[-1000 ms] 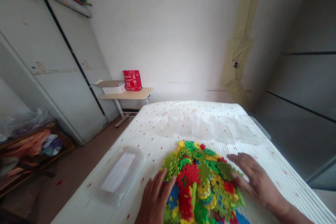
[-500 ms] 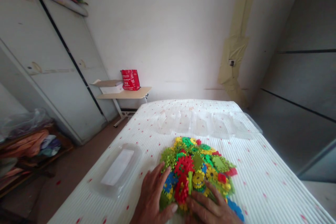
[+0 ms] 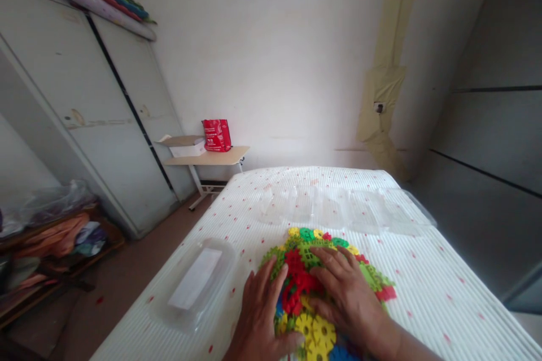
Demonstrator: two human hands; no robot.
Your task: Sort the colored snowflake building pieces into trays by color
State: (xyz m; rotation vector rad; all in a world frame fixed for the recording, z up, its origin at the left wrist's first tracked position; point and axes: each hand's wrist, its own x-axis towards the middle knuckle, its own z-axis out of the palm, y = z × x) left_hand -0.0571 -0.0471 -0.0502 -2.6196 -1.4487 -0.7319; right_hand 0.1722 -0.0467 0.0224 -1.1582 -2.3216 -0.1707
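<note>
A heap of plastic gear-shaped and flower-shaped toy pieces (image 3: 296, 276) in red, yellow, green and blue lies on the white cloth. My left hand (image 3: 265, 316) rests against the left side of the heap, its fingers spread apart. Across the top and right of the heap lies my right hand (image 3: 345, 293), fingers stretched over green and red pieces. Yellow flower pieces (image 3: 315, 333) show between the two hands, nearest to me. Neither hand is closed round a piece that I can see; what lies under my right palm is hidden.
A clear plastic container (image 3: 195, 285) with a white paper in it sits left on the cloth (image 3: 139, 333). Clear plastic trays (image 3: 339, 208) stand in a row behind the heap. A red bag (image 3: 217, 135) and a box (image 3: 186, 146) are on a small table (image 3: 231, 156).
My right hand has moved up and away from me across the heap. Yellow flower pieces now show at the near side. My left hand stays beside the heap, and the view has shifted slightly.
</note>
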